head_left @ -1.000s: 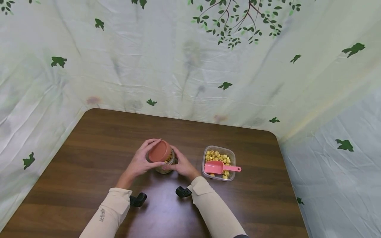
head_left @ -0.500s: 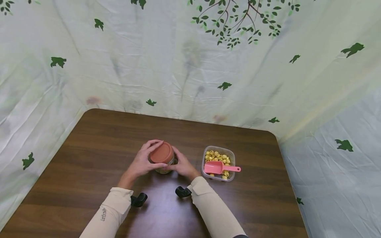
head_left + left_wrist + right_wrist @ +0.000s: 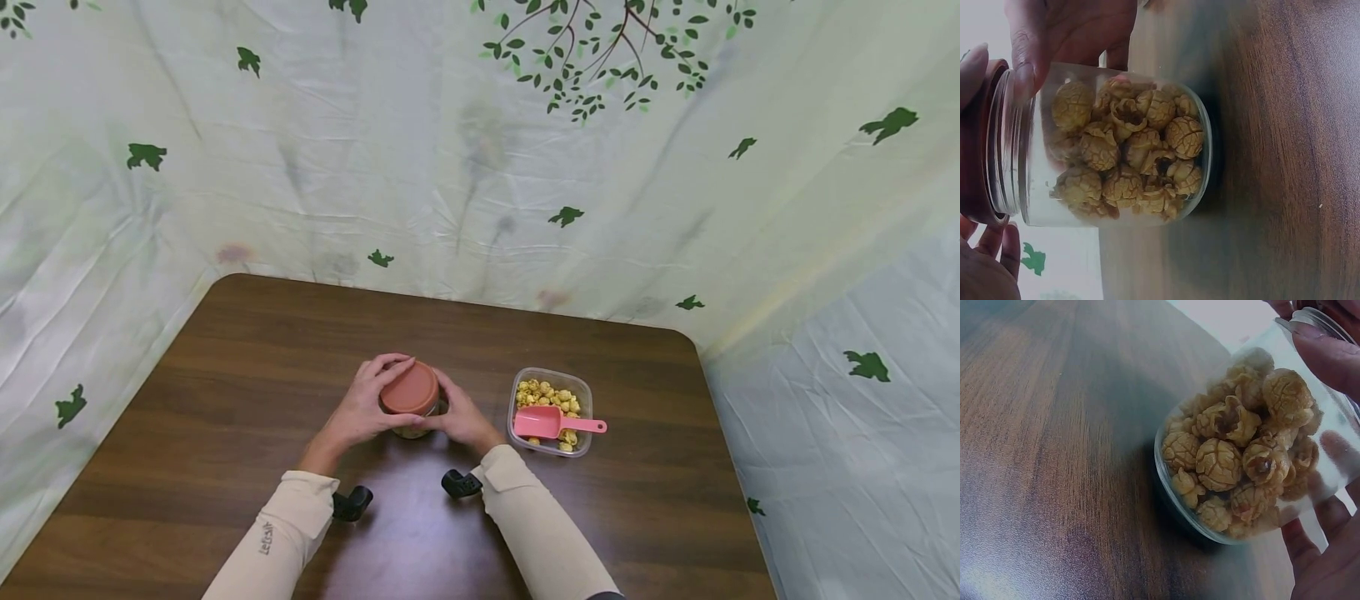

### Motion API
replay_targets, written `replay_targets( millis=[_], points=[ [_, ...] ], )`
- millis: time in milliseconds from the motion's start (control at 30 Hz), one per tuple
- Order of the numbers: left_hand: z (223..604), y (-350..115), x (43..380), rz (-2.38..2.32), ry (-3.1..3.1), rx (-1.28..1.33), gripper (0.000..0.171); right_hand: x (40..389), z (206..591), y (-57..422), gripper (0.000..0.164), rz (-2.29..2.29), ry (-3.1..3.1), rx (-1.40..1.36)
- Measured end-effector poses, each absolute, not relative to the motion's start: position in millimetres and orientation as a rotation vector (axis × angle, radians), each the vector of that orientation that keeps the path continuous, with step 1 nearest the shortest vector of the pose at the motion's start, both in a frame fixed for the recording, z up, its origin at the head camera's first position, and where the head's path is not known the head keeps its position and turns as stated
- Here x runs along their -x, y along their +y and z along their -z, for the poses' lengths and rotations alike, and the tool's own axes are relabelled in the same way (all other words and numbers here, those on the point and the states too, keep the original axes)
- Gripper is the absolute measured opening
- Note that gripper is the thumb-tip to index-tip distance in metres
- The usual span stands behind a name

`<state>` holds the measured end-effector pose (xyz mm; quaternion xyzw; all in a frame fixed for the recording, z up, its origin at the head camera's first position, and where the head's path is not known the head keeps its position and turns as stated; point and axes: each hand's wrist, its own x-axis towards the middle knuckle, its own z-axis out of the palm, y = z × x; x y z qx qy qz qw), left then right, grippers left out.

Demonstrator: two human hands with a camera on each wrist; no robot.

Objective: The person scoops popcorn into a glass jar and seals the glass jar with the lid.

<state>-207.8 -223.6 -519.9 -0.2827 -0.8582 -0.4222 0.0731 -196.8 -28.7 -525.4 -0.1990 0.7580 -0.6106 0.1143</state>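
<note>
A clear jar (image 3: 1044,144) with caramel popcorn (image 3: 1141,150) inside stands upright on the table, left of centre in the head view. Its reddish-brown lid (image 3: 409,388) sits over the mouth. My left hand (image 3: 362,406) grips the lid, thumb on the near side and fingers around the far side. With my right hand (image 3: 462,414) I hold the jar's body from the right, thumb near the neck. In the left wrist view the lid lies right at the threaded glass neck (image 3: 1009,144).
To the right, a clear plastic container (image 3: 587,398) holds more popcorn (image 3: 550,393). A pink scoop (image 3: 542,422) lies across it, handle past the right rim. The brown table (image 3: 300,325) ends at a leaf-printed curtain (image 3: 450,167) behind and at both sides.
The lid was tilted with popcorn showing beneath it. My left hand has brought it right and down, level over the jar's mouth. My right hand has stayed on the jar.
</note>
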Motion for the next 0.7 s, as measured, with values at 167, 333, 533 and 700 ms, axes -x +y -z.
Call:
replay_targets(
  millis=[167,333,533,700],
  points=[
    [521.4,-223.2,208.2,1.241,-2.588,0.842,0.084,196.7,525.5,-28.9,0.079,1.806,2.214,0.574],
    [524.0,-223.0,208.7,1.217,-2.601,0.83,0.088,196.9,526.4,-28.5,0.08,1.805,2.209,0.574],
    [525.6,-222.4,208.6,1.219,-2.611,0.823,0.089,198.1,528.9,-28.1,0.079,1.82,2.197,0.62],
    [526.5,-222.4,209.2,1.204,-2.625,0.818,0.09,198.5,529.7,-28.1,0.078,1.837,2.182,0.647]
  ],
)
